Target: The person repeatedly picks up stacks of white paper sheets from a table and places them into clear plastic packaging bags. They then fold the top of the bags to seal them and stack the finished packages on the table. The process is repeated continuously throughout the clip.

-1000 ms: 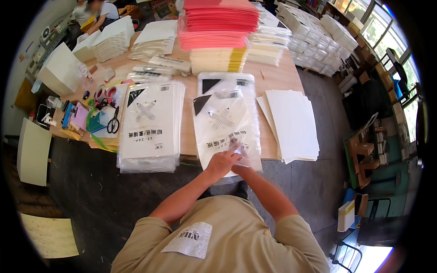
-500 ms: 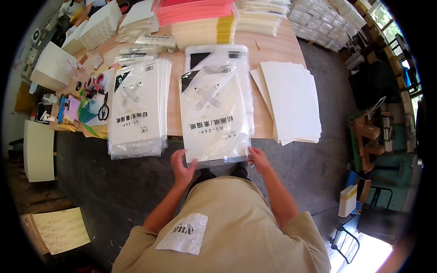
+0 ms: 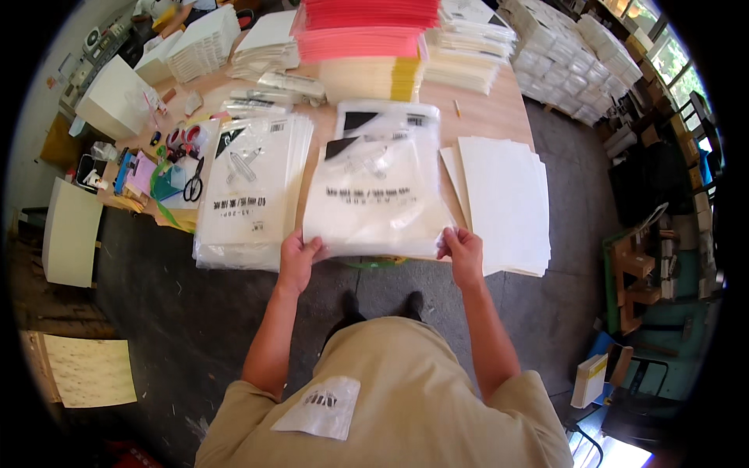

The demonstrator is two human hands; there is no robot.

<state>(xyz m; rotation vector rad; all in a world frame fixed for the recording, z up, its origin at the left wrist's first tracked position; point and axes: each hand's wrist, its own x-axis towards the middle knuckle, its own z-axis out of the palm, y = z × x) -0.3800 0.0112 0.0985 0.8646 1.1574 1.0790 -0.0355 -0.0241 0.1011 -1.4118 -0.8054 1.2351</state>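
While my left hand and right hand pinch the clear bag's lower corners, I'd keep it level; squared over the table.

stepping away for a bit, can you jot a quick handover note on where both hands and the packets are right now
Left hand: grips the near left corner of the clear plastic packet.
Right hand: grips its near right corner.
The packet is lifted over the near table edge.
Done: a stack of filled packets lies to the left.
Left: the held packet is not yet on that stack; white sheets wait to the right.
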